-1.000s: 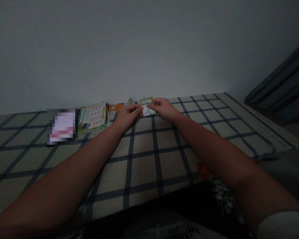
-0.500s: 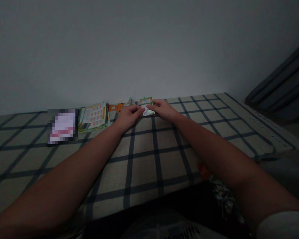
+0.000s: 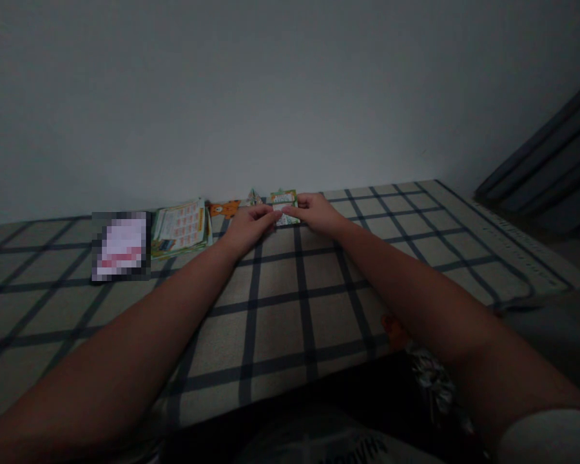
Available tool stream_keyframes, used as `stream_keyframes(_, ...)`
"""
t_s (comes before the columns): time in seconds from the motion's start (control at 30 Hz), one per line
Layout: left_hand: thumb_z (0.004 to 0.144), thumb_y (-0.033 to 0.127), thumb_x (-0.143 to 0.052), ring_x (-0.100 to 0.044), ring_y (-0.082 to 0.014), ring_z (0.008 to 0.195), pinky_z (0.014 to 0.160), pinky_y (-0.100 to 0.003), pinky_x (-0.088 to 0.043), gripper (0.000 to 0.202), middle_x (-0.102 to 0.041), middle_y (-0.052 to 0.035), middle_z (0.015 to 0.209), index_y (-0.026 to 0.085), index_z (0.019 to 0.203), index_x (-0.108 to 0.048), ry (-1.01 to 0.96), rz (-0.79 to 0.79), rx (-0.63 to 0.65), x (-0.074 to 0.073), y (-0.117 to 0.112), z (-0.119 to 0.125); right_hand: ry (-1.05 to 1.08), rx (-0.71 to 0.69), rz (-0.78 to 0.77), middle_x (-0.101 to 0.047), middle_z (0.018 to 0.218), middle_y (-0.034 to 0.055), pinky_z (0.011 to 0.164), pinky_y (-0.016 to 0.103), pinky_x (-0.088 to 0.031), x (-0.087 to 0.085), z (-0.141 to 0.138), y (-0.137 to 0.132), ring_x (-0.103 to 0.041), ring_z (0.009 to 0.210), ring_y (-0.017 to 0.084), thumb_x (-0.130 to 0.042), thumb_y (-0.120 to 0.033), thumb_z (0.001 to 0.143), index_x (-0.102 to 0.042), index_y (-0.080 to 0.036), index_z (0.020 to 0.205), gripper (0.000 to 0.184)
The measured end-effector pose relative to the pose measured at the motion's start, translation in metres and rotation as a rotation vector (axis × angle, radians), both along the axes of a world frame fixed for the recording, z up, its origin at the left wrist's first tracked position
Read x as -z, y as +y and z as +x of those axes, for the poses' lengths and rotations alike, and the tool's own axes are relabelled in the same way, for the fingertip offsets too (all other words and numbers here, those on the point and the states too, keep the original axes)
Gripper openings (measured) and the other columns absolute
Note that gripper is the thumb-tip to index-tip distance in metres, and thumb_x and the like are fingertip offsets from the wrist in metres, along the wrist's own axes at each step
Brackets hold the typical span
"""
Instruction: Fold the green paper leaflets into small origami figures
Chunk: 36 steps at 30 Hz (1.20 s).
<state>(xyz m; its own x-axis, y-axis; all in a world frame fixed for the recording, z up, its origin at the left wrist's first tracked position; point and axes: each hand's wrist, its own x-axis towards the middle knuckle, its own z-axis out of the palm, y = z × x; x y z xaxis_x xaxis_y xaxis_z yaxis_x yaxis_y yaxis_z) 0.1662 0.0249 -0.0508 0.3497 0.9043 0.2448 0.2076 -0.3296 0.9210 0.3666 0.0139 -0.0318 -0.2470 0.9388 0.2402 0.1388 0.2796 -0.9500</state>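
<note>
A small folded piece of printed paper [image 3: 284, 197], green-edged with white parts, lies on the checked cloth near the wall. My left hand [image 3: 249, 227] has its thumb and fingers closed at the paper's left side. From the right, my right hand [image 3: 318, 214] pinches the same paper, its thumb pressed across the front near the left thumb. The thumbs and fingers hide part of the paper. Just behind my left hand stands a small folded paper piece [image 3: 254, 196] with a pointed top.
Left of my hands is a stack of printed sheets [image 3: 181, 225]. Farther left lies a blurred-out pinkish-white object [image 3: 123, 245] with a dark edge. The checked cloth [image 3: 275, 322] covers the surface up to a pale wall [image 3: 270, 90]. A grey curtain [image 3: 551, 154] hangs at right.
The hands stay in nearly the same place. My fingers have shifted slightly on the folded paper, and its white lower part looks a little different between the thumbs.
</note>
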Motion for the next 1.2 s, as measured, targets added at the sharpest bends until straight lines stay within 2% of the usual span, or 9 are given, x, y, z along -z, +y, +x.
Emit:
stream_keyframes(0.17,0.079,0.057,-0.074,-0.044,-0.0109,0.053,0.051,-0.025,-0.029,0.04,-0.057,0.0012,0.061,0.017,0.077,-0.069,0.061,0.052,0.036,-0.0012,-0.0008,-0.0002,-0.045,0.064,0.02,-0.074,0.084,0.0052,0.08,0.032,-0.056,0.0016,0.0018,0.0013,-0.068,0.09,0.021,-0.078,-0.028,0.081,-0.073,-0.017,0.084,0.013)
stream_keyframes(0.37,0.08,0.053,-0.072,-0.04,-0.0103,0.054,0.052,-0.025,-0.028,0.037,-0.05,0.0033,0.058,0.018,0.07,-0.064,0.097,0.13,0.012,-0.0014,0.0003,-0.0013,0.016,-0.015,-0.048,-0.075,0.088,0.0055,0.07,0.027,-0.053,0.0049,0.0012,0.0022,-0.066,0.078,0.016,-0.075,-0.027,0.082,-0.075,-0.016,0.091,0.014)
stream_keyframes(0.5,0.08,0.052,-0.073,-0.041,-0.0106,0.054,0.052,-0.025,-0.028,0.037,-0.05,0.0035,0.057,0.018,0.069,-0.064,0.095,0.164,-0.02,-0.001,0.0012,-0.0018,-0.022,-0.012,-0.05,-0.075,0.088,0.0053,0.061,0.024,-0.049,0.0056,0.0022,0.0015,-0.062,0.072,0.014,-0.074,-0.031,0.083,-0.075,-0.015,0.094,0.02)
stream_keyframes(0.63,0.08,0.054,-0.073,-0.043,-0.0109,0.055,0.053,-0.025,-0.029,0.038,-0.053,0.0029,0.059,0.017,0.07,-0.067,0.104,0.159,-0.003,-0.0012,0.001,-0.0023,-0.038,-0.035,-0.014,-0.074,0.085,0.0045,0.068,0.025,-0.051,0.0061,0.0032,0.0026,-0.063,0.076,0.015,-0.074,-0.026,0.082,-0.074,-0.015,0.089,0.013)
stream_keyframes(0.77,0.08,0.054,-0.074,-0.043,-0.0107,0.054,0.052,-0.025,-0.029,0.038,-0.053,0.0023,0.058,0.017,0.072,-0.068,0.086,0.127,-0.006,-0.0001,0.0011,-0.0022,-0.023,-0.031,0.002,-0.076,0.09,0.0052,0.074,0.028,-0.053,0.0052,0.002,0.0028,-0.065,0.079,0.016,-0.074,-0.025,0.082,-0.076,-0.015,0.092,0.014)
stream_keyframes(0.97,0.076,0.051,-0.077,-0.044,-0.0102,0.05,0.049,-0.025,-0.028,0.035,-0.057,0.0015,0.057,0.016,0.082,-0.074,-0.015,-0.006,0.002,-0.0007,-0.0016,-0.0007,-0.026,0.047,-0.023,-0.075,0.086,0.0051,0.07,0.025,-0.051,0.0006,0.0007,0.0019,-0.064,0.076,0.015,-0.073,-0.025,0.083,-0.074,-0.012,0.09,0.014)
stream_keyframes(1.2,0.074,0.049,-0.077,-0.049,-0.0108,0.054,0.053,-0.024,-0.036,0.036,-0.067,-0.0025,0.066,0.015,0.083,-0.077,-0.048,-0.004,0.009,-0.004,-0.0035,0.0006,0.021,0.118,-0.057,-0.076,0.09,0.0062,0.064,0.023,-0.051,-0.003,0.0034,0.0024,-0.064,0.075,0.014,-0.073,-0.024,0.086,-0.074,-0.013,0.093,0.013)
